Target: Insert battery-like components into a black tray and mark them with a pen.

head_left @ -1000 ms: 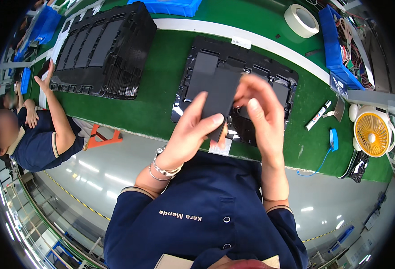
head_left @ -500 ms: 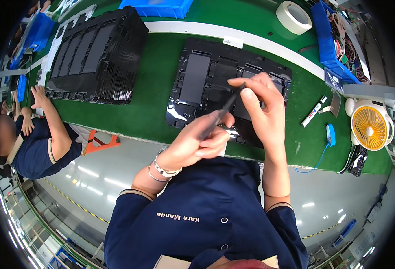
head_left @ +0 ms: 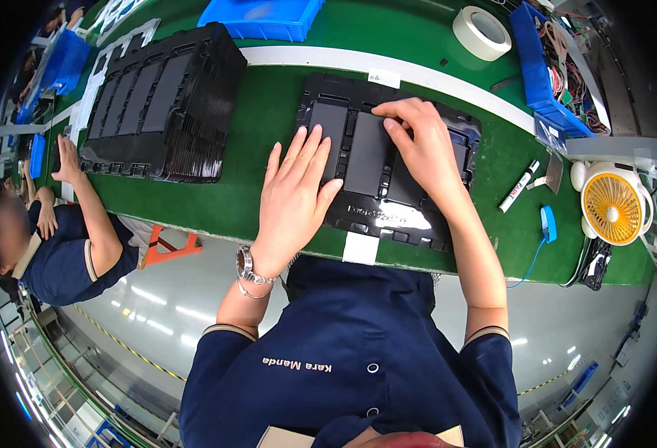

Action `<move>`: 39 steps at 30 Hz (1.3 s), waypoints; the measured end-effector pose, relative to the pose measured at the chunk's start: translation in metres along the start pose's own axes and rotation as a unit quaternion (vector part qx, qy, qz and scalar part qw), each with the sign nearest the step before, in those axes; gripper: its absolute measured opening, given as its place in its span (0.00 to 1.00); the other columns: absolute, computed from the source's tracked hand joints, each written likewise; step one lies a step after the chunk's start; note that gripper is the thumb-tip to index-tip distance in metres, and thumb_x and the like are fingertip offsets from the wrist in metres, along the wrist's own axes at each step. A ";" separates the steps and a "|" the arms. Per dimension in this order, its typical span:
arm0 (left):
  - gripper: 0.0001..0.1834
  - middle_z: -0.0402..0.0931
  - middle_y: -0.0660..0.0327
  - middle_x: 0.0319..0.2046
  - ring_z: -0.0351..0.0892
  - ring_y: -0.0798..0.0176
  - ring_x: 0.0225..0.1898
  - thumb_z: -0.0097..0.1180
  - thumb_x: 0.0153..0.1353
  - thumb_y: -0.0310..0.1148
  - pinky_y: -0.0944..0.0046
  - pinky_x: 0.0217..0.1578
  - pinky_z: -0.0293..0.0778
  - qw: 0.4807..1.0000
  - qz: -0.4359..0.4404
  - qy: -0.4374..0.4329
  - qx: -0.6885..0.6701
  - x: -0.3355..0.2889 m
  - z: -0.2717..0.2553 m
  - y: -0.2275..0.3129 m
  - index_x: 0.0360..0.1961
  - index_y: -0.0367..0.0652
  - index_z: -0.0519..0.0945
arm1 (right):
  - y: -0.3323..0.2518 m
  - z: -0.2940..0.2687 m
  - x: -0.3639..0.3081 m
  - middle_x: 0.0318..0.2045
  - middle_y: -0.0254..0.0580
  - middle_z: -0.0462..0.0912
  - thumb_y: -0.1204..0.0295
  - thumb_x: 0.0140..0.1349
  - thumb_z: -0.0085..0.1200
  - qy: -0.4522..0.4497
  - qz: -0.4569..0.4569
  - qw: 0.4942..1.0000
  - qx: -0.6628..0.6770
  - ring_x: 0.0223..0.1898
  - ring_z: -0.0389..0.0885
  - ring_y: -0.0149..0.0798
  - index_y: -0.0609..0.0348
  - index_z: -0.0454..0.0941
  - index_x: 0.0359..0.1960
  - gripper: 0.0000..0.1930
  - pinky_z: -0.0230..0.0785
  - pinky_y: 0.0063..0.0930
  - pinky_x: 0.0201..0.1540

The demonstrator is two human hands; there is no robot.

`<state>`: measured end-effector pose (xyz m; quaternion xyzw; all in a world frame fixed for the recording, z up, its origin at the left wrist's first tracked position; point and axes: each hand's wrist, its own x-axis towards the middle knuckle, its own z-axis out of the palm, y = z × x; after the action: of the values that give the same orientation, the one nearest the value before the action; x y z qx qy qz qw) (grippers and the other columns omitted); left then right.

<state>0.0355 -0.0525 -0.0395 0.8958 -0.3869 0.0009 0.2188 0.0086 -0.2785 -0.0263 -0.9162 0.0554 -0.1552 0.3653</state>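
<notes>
The middle flat, matte black rectangular slab (head_left: pixel 364 160) lies in the moulded black plastic tray (head_left: pixel 336 84), its long axis running away from the person with the far end leaning slightly right. The right hand (head_left: pixel 421 145) is the nearer of the two: its index fingertip reaches the slab's far end and its thumb sits just on the near side of that finger, so from this grip the slab stretches back toward the person and a little to the left. Thumb and index finger are slightly apart, the other fingers curled beside them (whether the pads pinch the slab's edge or merely rest on it, I cannot tell). The left hand (head_left: pixel 292 198) lies flat and spread, pinching nothing visible, its fingertips over the left side of the tray at the similar matte black slab on the left (head_left: pixel 331 123); its thumb points across, just short of the middle slab's near end. Below the right palm, a third dark slab (head_left: pixel 407 184) is partly covered by that hand. Farther off, well to the left of both hands, stands a tall stack of black moulded trays (head_left: pixel 198 112).
</notes>
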 end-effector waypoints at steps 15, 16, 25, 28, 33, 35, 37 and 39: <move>0.23 0.78 0.52 0.50 0.78 0.53 0.52 0.57 0.64 0.33 0.56 0.52 0.73 0.905 -0.045 0.024 -0.422 0.002 -0.007 0.033 0.58 0.36 0.71 | -0.020 -0.056 -0.024 0.23 0.33 0.78 0.78 0.61 0.59 -0.064 0.193 0.954 0.221 0.21 0.71 0.22 0.62 0.71 0.38 0.09 0.65 0.19 0.26; 0.24 0.78 0.51 0.49 0.79 0.55 0.50 0.57 0.64 0.32 0.58 0.51 0.74 0.883 -0.062 -0.015 -0.465 0.001 -0.007 0.040 0.59 0.36 0.68 | -0.032 -0.053 -0.026 0.24 0.33 0.78 0.78 0.61 0.59 -0.058 0.195 0.939 0.276 0.21 0.72 0.22 0.62 0.71 0.38 0.09 0.64 0.18 0.25; 0.17 0.78 0.58 0.35 0.81 0.68 0.30 0.53 0.64 0.20 0.69 0.34 0.79 0.693 -0.182 -0.037 -0.697 0.006 -0.014 0.048 0.51 0.37 0.64 | -0.046 -0.026 -0.054 0.35 0.32 0.79 0.77 0.66 0.55 0.007 0.165 0.903 0.396 0.37 0.77 0.23 0.65 0.76 0.43 0.07 0.70 0.19 0.44; 0.17 0.76 0.58 0.36 0.81 0.68 0.29 0.54 0.63 0.20 0.69 0.32 0.79 0.685 -0.174 -0.001 -0.708 0.003 -0.010 0.048 0.51 0.38 0.64 | -0.049 -0.015 -0.065 0.34 0.32 0.79 0.75 0.66 0.55 -0.037 0.174 0.890 0.419 0.38 0.78 0.23 0.64 0.76 0.39 0.05 0.70 0.19 0.44; 0.17 0.75 0.59 0.37 0.80 0.68 0.28 0.54 0.63 0.19 0.69 0.30 0.79 0.683 -0.167 0.003 -0.711 0.004 -0.010 0.050 0.50 0.38 0.64 | -0.050 -0.009 -0.071 0.32 0.33 0.81 0.74 0.67 0.56 -0.051 0.174 0.873 0.453 0.36 0.78 0.23 0.64 0.75 0.37 0.05 0.70 0.19 0.42; 0.18 0.75 0.59 0.37 0.80 0.68 0.28 0.54 0.62 0.19 0.69 0.30 0.79 0.683 -0.167 0.005 -0.711 0.003 -0.009 0.051 0.51 0.38 0.64 | -0.050 -0.009 -0.072 0.32 0.33 0.81 0.74 0.67 0.56 -0.053 0.175 0.872 0.454 0.36 0.78 0.23 0.64 0.75 0.37 0.05 0.70 0.19 0.41; 0.18 0.75 0.59 0.37 0.79 0.68 0.28 0.54 0.62 0.19 0.69 0.30 0.79 0.686 -0.166 0.009 -0.709 0.001 -0.008 0.050 0.51 0.38 0.64 | -0.051 -0.008 -0.072 0.32 0.34 0.81 0.74 0.67 0.56 -0.058 0.175 0.871 0.455 0.36 0.78 0.23 0.65 0.75 0.37 0.05 0.70 0.19 0.41; 0.18 0.75 0.59 0.38 0.79 0.69 0.28 0.54 0.62 0.19 0.70 0.29 0.80 0.696 -0.167 0.016 -0.698 0.001 -0.008 0.052 0.51 0.37 0.63 | -0.051 -0.008 -0.073 0.32 0.34 0.80 0.75 0.67 0.56 -0.054 0.174 0.873 0.452 0.36 0.78 0.23 0.65 0.76 0.37 0.05 0.70 0.19 0.41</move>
<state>0.0014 -0.0809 -0.0117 0.5353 -0.1166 -0.2922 0.7839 -0.0635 -0.2305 -0.0035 -0.6334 0.1182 -0.0475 0.7633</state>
